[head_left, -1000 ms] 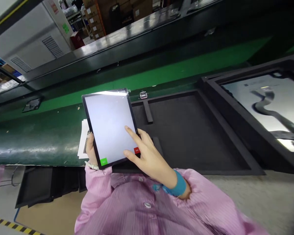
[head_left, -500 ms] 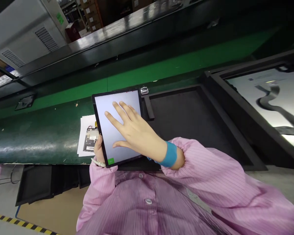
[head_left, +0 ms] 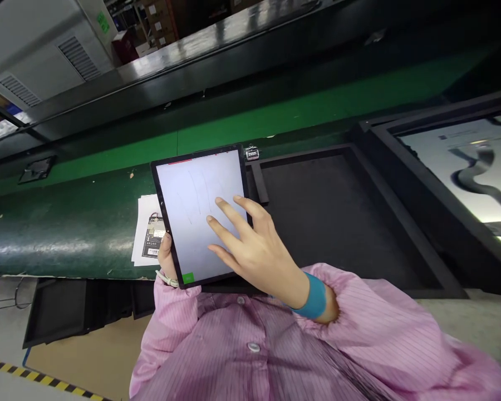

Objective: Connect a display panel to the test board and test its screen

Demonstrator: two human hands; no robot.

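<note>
A black-framed tablet (head_left: 183,234) is tilted up in front of me, its screen lit pale white. Thin curved lines run down the upper part of the screen, a green block is in the lower left corner and a red strip at the top edge. My left hand (head_left: 166,259) grips the tablet by its left edge, thumb in front, the other fingers hidden behind. My right hand (head_left: 256,242), with a blue band at the wrist, is spread over the right half of the screen. Whether its fingertips touch the glass I cannot tell.
A printed sheet (head_left: 140,245) picturing a device's inside lies left of the tablet on the green bench (head_left: 67,223). At right sit a black tray (head_left: 317,206) and a framed glossy panel (head_left: 438,189). A small metal part (head_left: 251,153) rests behind the tablet.
My right hand has slid down and to the right across the tablet, its fingers slightly more bent. Thin lines and a red strip now show on the screen. My left hand keeps its hold.
</note>
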